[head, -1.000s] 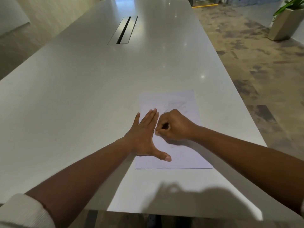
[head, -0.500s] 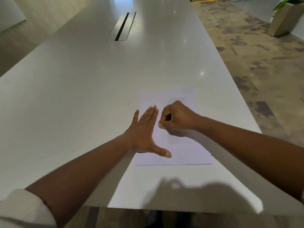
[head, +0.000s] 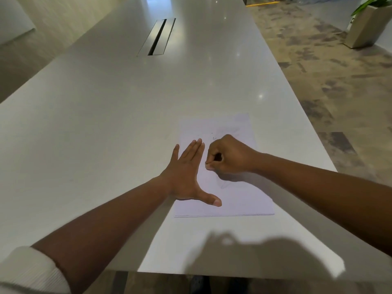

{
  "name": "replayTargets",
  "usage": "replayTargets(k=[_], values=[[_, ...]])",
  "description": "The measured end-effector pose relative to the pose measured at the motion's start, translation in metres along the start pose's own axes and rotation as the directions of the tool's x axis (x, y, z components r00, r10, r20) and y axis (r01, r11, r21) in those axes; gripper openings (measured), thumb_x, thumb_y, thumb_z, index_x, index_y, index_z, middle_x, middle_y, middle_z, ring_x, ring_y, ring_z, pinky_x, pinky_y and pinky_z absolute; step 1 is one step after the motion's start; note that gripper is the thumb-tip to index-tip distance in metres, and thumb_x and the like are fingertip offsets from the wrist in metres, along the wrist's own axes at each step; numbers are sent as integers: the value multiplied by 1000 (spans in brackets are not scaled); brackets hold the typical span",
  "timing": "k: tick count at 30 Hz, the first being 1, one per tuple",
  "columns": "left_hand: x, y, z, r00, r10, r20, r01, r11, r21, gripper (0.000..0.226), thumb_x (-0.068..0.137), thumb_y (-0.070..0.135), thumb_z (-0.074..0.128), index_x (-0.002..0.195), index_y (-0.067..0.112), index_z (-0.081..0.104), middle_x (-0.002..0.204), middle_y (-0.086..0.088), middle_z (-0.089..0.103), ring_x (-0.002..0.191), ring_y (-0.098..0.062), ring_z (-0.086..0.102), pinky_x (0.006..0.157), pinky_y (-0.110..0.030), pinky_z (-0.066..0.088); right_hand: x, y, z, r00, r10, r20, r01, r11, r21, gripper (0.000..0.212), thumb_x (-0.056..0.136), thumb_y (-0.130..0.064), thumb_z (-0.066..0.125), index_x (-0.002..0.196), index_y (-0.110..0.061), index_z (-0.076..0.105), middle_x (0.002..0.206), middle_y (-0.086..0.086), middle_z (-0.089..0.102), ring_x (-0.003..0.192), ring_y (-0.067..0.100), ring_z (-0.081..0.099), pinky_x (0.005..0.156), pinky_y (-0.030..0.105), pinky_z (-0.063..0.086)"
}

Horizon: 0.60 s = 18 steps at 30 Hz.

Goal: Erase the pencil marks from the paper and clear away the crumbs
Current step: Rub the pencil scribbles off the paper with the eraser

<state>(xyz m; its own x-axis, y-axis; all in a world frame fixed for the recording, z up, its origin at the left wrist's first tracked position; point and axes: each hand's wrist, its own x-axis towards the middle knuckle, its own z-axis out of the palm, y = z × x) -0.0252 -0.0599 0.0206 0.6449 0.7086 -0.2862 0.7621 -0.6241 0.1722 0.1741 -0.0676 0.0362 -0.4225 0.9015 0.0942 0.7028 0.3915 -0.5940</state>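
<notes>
The flat white sheet of paper (head: 233, 200) lies near the long white table's (head: 106, 124) front edge, with faint grey marks and tiny dark crumbs (head: 212, 137). The left hand (head: 186, 175) presses flat on it. The right hand (head: 228, 154) is curled tight, fingertips touching the paper; what it pinches is hidden.

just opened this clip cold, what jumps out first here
Two bare forearms meet over a white sheet of paper near the right edge of a long pale table. The left hand presses flat on the sheet's left side, while the right hand is curled in a fist, pinching something small against the paper; what it holds is hidden. A few dark crumbs lie just beyond the fingers.
</notes>
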Motion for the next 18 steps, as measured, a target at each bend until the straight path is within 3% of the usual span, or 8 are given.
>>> replayTargets(k=[5, 10, 12, 14, 18], values=[[-1, 1, -1, 1000, -4, -8, 4, 1000, -11, 167, 42, 110, 46, 158, 14, -26, 166, 4, -33, 147, -6, -38, 124, -56, -14, 28, 22, -21, 961, 133, -241, -150, 987, -54, 8, 78, -13, 76, 72, -8, 75, 75, 1, 74, 68, 12, 66, 67, 26, 53], [-2, 1, -2, 1000, -1, -1, 1, 1000, -11, 167, 43, 109, 48, 158, 14, -27, 165, 4, -34, 146, -5, -39, 123, -55, -14, 31, 37, -19, 894, 315, -319, -294, 949, 112, 7, 79, -12, 76, 73, -9, 74, 78, -2, 74, 65, -4, 60, 61, 7, 44], [-1, 1, -2, 1000, -1, 10, 1, 1000, -10, 166, 44, 109, 49, 157, 14, -28, 165, 4, -36, 146, -5, -40, 123, -55, -15, 23, 40, -12, 848, 382, -368, -299, 917, 265, 6, 80, -11, 76, 78, -6, 73, 78, -3, 73, 64, -7, 61, 60, 4, 45], [0, 1, -3, 1000, -7, 28, 7, 1000, 4, 166, 44, 109, 48, 157, 14, -30, 164, 3, -37, 146, -7, -40, 122, -57, -15, 19, 41, -6, 813, 430, -394, -270, 876, 399, 5, 81, -9, 75, 80, -5, 72, 77, -2, 73, 62, -4, 63, 59, 9, 49], [3, 2, -6, 999, -15, 32, 14, 1000, 25, 164, 46, 109, 46, 158, 13, -25, 167, 2, -29, 150, -9, -33, 120, -62, -17, 18, 42, -2, 807, 418, -416, -256, 884, 392, 4, 80, -10, 75, 78, -8, 71, 77, -4, 73, 68, 1, 65, 63, 12, 50]])
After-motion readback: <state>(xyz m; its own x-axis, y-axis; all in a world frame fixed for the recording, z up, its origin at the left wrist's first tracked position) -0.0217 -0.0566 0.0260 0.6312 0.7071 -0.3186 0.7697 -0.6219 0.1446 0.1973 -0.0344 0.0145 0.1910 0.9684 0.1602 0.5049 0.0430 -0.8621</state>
